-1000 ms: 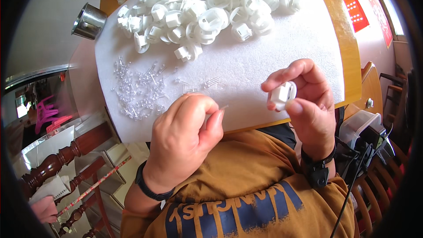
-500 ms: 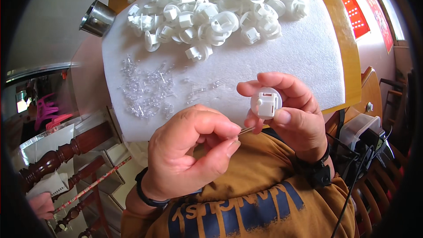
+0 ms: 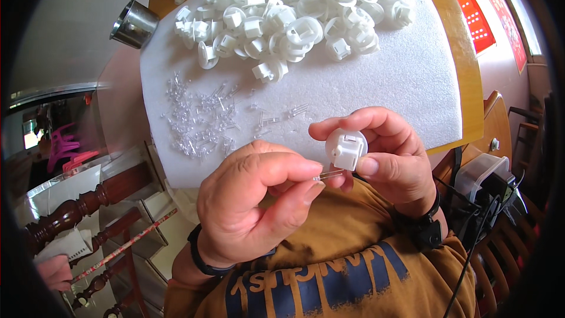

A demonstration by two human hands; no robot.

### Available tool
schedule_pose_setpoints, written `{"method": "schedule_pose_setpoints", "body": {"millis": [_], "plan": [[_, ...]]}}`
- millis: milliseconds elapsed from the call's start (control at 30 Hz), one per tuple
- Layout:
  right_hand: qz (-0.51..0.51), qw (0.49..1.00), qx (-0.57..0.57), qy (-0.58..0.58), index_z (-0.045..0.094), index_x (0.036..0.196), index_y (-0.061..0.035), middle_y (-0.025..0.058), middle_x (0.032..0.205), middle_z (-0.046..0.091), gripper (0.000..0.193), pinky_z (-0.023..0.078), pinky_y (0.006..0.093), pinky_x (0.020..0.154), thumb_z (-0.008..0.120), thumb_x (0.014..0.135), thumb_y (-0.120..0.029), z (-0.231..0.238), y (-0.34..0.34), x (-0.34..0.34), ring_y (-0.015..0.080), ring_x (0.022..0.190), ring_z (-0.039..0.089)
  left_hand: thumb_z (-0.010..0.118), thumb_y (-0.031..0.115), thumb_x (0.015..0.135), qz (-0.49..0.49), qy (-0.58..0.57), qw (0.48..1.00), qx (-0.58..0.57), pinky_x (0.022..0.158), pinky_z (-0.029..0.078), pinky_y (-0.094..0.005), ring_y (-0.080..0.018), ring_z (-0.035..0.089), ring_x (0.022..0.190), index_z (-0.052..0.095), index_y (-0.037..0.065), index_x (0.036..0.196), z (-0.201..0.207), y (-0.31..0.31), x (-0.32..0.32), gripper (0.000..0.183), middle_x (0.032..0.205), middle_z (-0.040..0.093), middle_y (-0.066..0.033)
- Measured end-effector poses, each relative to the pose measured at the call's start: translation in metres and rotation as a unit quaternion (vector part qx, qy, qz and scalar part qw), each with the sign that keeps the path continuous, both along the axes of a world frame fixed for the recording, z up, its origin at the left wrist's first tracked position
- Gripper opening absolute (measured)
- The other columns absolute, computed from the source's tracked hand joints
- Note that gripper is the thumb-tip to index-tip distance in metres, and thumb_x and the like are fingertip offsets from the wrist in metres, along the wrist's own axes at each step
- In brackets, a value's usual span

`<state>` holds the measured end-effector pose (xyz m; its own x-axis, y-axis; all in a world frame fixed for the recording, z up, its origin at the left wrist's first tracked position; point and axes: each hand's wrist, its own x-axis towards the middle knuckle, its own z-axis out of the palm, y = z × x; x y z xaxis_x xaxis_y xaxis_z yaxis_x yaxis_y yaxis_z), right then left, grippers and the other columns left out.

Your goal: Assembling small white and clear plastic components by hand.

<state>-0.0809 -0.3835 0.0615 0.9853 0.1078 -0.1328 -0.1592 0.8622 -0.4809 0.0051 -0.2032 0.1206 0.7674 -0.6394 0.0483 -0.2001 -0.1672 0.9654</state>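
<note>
Left hand (image 3: 250, 200) pinching clear LED (image 3: 318, 177), leads (image 3: 333, 174) near white disc-backed part (image 3: 348, 152) gripped in right hand (image 3: 400, 162).

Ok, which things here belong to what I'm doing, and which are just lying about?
Apparently in use: thin-legged piece in left hand; white part in right hand; white parts pile; clear pieces.

Apparently lying about: metal cup; plastic box.

white disc-backed holder (image 3: 348, 154) | tilted | thin-leaded component (image 3: 331, 174) | tips near holder's lower edge
</note>
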Motion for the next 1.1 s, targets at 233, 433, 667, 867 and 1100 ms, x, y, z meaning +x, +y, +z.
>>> {"method": "schedule_pose_setpoints", "body": {"millis": [233,433,667,867,1100], "plan": [[-0.027,0.998,0.049,-0.02,0.051,0.124,-0.0014,0.0198,0.127,0.054,0.033,0.054,0.0343,0.082,0.057,0.092,-0.006,-0.009,0.004,0.001,0.0248,0.098,0.064,0.064,0.002,0.085,-0.052,-0.029,0.998,0.018,0.052,0.046,-0.0184,-0.0083,0.056,0.064,0.058,-0.001,0.096,-0.003,0.003,0.003,0.013,0.087,0.058,-0.0118],[-0.035,0.999,0.037,-0.005,0.047,0.128,-0.0015,0.0177,0.128,0.053,0.036,0.049,0.0387,0.094,0.054,0.093,-0.006,-0.004,0.008,0.002,0.0275,0.109,0.06,0.061,0.002,0.087,-0.053,-0.016,0.998,0.009,0.054,0.047,-0.0192,-0.0079,0.054,0.062,0.056,-0.001,0.097,-0.005,0.002,0.0,0.012,0.087,0.058,-0.0124],[-0.03,0.999,0.001,-0.034,0.046,0.129,0.0006,0.015,0.134,0.049,0.038,0.043,0.0351,0.101,0.054,0.093,-0.001,-0.007,0.017,0.003,0.0218,0.118,0.054,0.063,-0.004,0.085,-0.011,0.038,0.999,-0.017,0.059,0.045,-0.021,-0.0093,0.055,0.065,0.059,-0.001,0.099,-0.015,-0.001,-0.008,0.016,0.085,0.06,-0.0081],[-0.046,0.996,-0.044,-0.067,0.049,0.125,-0.0007,0.0147,0.133,0.05,0.034,0.046,0.031,0.095,0.056,0.092,0.001,-0.009,0.024,0.004,0.0168,0.109,0.056,0.06,-0.002,0.088,-0.019,0.02,0.998,-0.058,0.062,0.047,-0.0233,-0.012,0.056,0.068,0.055,-0.001,0.101,-0.021,0.0,-0.004,0.014,0.087,0.058,-0.0088],[-0.007,1.0,0.002,-0.027,0.051,0.123,-0.0024,0.016,0.131,0.052,0.03,0.049,0.0307,0.089,0.055,0.093,-0.004,-0.01,0.019,0.0,0.0165,0.1,0.059,0.061,-0.002,0.087,-0.027,-0.007,0.998,-0.051,0.062,0.048,-0.0246,-0.0135,0.06,0.067,0.056,-0.001,0.101,-0.021,0.0,-0.003,0.015,0.084,0.06,-0.0083]]}}
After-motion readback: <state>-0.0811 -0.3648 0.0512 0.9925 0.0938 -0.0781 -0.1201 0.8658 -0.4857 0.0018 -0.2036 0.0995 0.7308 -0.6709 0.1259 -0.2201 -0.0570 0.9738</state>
